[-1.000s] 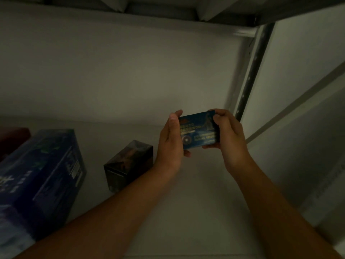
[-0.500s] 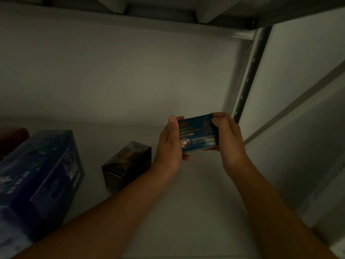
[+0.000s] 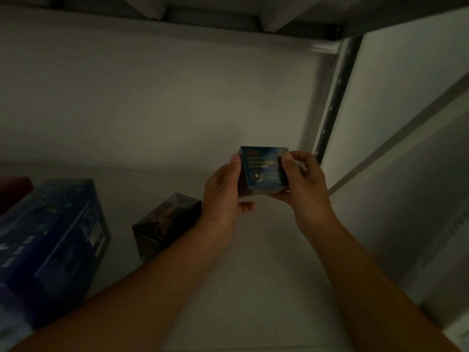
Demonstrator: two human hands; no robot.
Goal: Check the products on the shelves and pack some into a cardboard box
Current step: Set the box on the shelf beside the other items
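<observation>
1. Both hands hold a small blue product box above the shelf.
2. Left hand fingers grip its left side.
3. Right hand fingers pinch its right side.
4. A dark box and a large blue box stand on the shelf to the left.

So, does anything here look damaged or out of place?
Nothing stands out. The small blue box, held by the left hand and right hand, looks intact; the dark box and large blue box stand upright. Dim light hides details.

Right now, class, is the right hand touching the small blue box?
Touching. Head view shows the right hand gripping the small blue box by its edge.
</observation>
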